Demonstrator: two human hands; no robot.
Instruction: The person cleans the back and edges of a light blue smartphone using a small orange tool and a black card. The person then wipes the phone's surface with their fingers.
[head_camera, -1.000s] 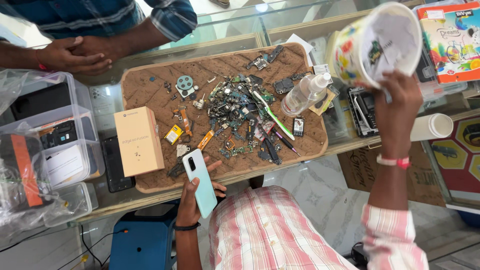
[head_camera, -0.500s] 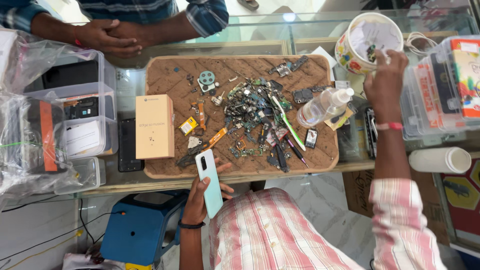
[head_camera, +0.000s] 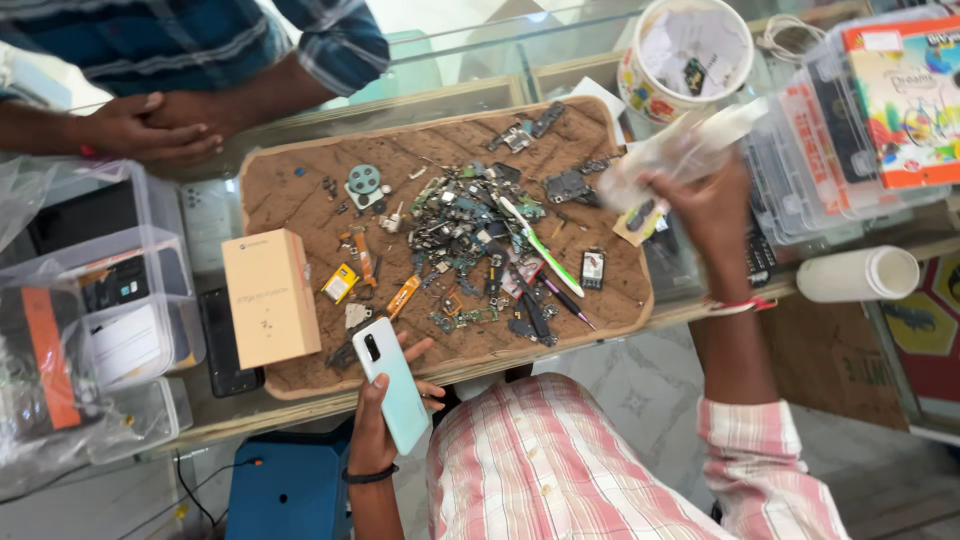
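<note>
My left hand (head_camera: 385, 405) holds a pale mint smartphone (head_camera: 393, 385) face down at the near edge of a brown work mat (head_camera: 290, 195). My right hand (head_camera: 705, 205) grips a clear plastic bottle (head_camera: 680, 150), blurred with motion, above the mat's right edge. A patterned round tub (head_camera: 690, 55) with paper scraps inside stands on the glass counter behind the mat. Several small phone parts, circuit boards and tools (head_camera: 480, 240) lie scattered across the mat.
A tan phone box (head_camera: 270, 295) lies on the mat's left. Clear plastic bins (head_camera: 90, 300) stand at left, more bins and a colourful box (head_camera: 900, 95) at right. A white roll (head_camera: 860, 273) lies near the right. Another person's clasped hands (head_camera: 150, 125) rest across the counter.
My right hand set the patterned tub down on the counter and now grips the clear bottle, lifted off the mat. My left hand keeps holding the phone.
</note>
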